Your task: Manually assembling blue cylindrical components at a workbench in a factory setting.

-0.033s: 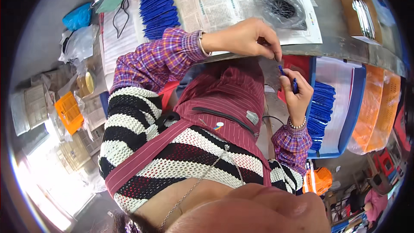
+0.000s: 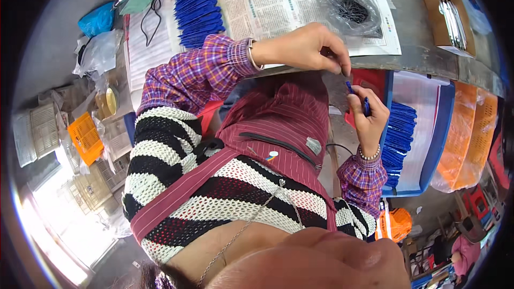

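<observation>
My right hand (image 2: 369, 120) is closed around a small, narrow blue plastic piece (image 2: 365, 106), holding it upright over my lap. My left hand (image 2: 305, 48) reaches across from the left, and its thumb and forefinger pinch the piece's top end (image 2: 349, 86). Whether a small part sits between those fingertips is hidden. Both wrists wear bracelets and plaid sleeves. A clear bag of small dark metal parts (image 2: 348, 5) lies on newspaper (image 2: 267, 0) just beyond my left hand.
Rows of blue pieces (image 2: 198, 5) lie on the table at upper left. A blue tray (image 2: 441, 128) to my right holds more blue pieces (image 2: 401, 134). A cardboard box of metal strips (image 2: 450, 16), orange crates (image 2: 471, 128) and an orange basket (image 2: 85, 139) stand around.
</observation>
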Available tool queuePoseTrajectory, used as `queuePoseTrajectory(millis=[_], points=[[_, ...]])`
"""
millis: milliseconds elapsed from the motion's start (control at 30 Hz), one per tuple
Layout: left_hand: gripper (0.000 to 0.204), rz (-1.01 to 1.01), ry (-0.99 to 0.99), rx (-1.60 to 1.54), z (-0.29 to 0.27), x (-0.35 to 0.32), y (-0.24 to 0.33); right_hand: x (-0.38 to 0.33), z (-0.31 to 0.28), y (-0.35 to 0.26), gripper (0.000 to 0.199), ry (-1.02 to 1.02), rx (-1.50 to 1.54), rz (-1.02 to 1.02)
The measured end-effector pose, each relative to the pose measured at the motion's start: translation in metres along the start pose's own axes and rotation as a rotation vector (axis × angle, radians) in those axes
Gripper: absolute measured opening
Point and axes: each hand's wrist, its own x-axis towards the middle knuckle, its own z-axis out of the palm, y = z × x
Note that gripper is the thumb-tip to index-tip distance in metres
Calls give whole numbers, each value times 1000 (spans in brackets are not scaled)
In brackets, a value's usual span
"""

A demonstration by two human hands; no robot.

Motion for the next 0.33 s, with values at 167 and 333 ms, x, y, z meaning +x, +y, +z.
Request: queuePoseTrajectory(millis=[167,333], points=[[15,6,17,7,6,-1,0,1,2,-1,15,-5,-13,4],[15,-5,22,3,8,0,1,1,3,-2,15,-6,-13,-17]])
